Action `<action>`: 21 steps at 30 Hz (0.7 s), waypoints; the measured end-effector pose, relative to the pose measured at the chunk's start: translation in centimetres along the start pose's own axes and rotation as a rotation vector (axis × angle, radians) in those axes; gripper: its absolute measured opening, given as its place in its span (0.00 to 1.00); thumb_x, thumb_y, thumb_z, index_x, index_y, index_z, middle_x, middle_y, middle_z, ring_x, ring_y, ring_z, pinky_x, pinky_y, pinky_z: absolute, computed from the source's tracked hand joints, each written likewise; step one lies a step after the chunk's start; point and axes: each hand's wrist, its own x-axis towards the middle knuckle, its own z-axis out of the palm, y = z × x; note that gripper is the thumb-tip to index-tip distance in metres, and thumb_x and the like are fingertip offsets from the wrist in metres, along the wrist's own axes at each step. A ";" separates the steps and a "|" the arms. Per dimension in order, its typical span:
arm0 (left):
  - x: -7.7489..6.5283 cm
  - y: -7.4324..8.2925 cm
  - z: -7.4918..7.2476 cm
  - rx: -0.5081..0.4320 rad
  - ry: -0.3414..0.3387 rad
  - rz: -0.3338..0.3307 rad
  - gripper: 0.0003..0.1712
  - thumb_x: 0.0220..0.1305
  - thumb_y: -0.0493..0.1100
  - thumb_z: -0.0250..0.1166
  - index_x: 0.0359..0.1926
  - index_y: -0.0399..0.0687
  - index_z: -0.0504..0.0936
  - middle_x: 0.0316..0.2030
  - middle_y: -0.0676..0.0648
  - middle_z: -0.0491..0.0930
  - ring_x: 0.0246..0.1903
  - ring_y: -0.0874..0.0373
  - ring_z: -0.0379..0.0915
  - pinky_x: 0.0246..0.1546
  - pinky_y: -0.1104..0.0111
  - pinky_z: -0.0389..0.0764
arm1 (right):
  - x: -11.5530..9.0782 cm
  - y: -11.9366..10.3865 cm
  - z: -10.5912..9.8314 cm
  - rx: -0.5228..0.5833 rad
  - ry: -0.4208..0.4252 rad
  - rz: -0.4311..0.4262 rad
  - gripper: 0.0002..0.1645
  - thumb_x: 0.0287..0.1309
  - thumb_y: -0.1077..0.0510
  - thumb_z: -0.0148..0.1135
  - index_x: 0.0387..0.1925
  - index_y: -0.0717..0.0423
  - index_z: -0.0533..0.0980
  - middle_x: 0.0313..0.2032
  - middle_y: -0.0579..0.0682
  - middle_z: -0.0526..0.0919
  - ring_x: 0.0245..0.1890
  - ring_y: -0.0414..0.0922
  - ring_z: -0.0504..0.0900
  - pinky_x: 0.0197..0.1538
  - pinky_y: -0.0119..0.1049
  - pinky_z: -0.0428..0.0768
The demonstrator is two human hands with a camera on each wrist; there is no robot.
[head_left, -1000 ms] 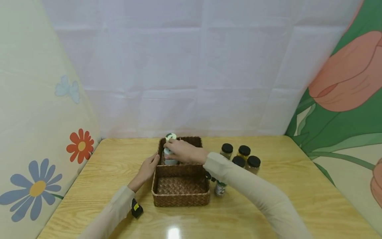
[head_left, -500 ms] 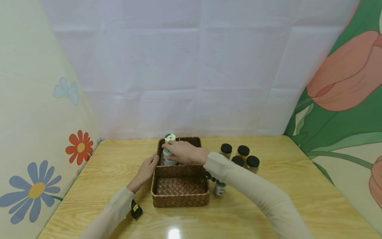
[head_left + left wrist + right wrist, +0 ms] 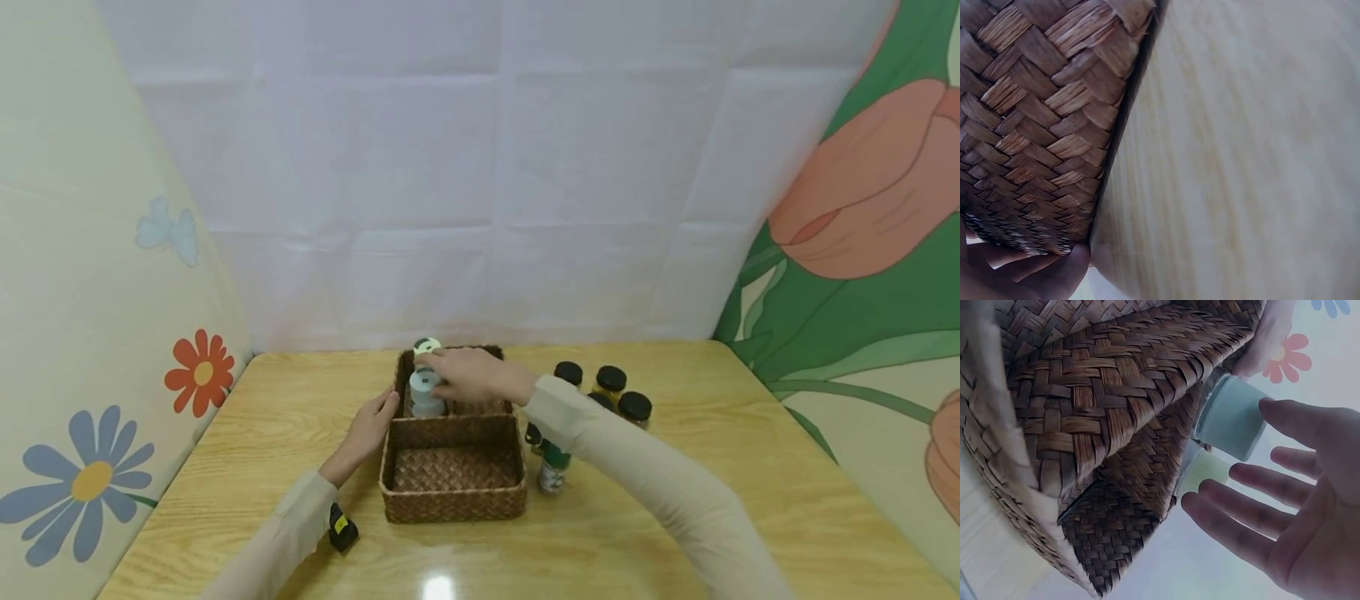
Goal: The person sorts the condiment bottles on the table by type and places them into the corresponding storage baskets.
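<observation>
A woven brown basket point(image 3: 453, 506) with dividers stands on the table. My left hand point(image 3: 371, 425) holds its left wall, fingers along the outside and fingertips near the rim. In the left wrist view those fingers point(image 3: 1054, 269) lie against the weave. Two capped containers stand in the back left compartment: a white one point(image 3: 425, 385) in front, and one with a pale green top point(image 3: 427, 344) behind. My right hand point(image 3: 480, 375) hovers over this compartment, fingers spread. In the right wrist view the thumb is right at the white container, other fingertips near the pale green one.
Several black-lidded jars point(image 3: 636, 407) stand right of the basket, partly behind the right sleeve. A small green-capped bottle point(image 3: 553, 475) is closer to me. A black object with a yellow label point(image 3: 342, 533) sits by the left sleeve. A white cloth point(image 3: 360, 167) hangs behind the table.
My right hand has let go of the white container and its fingers have spread. It has shifted slightly right, leaving the white top in view. The left hand has stayed at the basket.
</observation>
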 end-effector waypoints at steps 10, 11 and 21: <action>-0.1 0.1 0.0 -0.007 -0.014 0.010 0.32 0.82 0.48 0.40 0.72 0.23 0.56 0.69 0.27 0.58 0.69 0.33 0.53 0.68 0.44 0.57 | -0.9 0.8 0.1 0.028 0.009 0.055 0.46 0.71 0.42 0.55 0.77 0.58 0.48 0.61 0.55 0.75 0.42 0.43 0.83 0.41 0.39 0.82; -0.1 0.0 0.0 -0.004 -0.013 0.010 0.32 0.82 0.48 0.40 0.72 0.23 0.56 0.69 0.27 0.58 0.69 0.33 0.53 0.68 0.44 0.57 | -1.1 0.8 0.1 0.037 0.008 0.058 0.46 0.71 0.42 0.55 0.77 0.59 0.48 0.62 0.55 0.75 0.43 0.43 0.83 0.42 0.40 0.82; 0.1 -0.2 -0.1 0.012 -0.002 0.005 0.32 0.82 0.48 0.41 0.71 0.23 0.57 0.69 0.27 0.58 0.69 0.33 0.54 0.68 0.44 0.58 | -2.4 1.6 -0.5 0.131 -0.014 0.043 0.49 0.73 0.45 0.54 0.78 0.60 0.40 0.65 0.61 0.71 0.55 0.50 0.80 0.58 0.46 0.77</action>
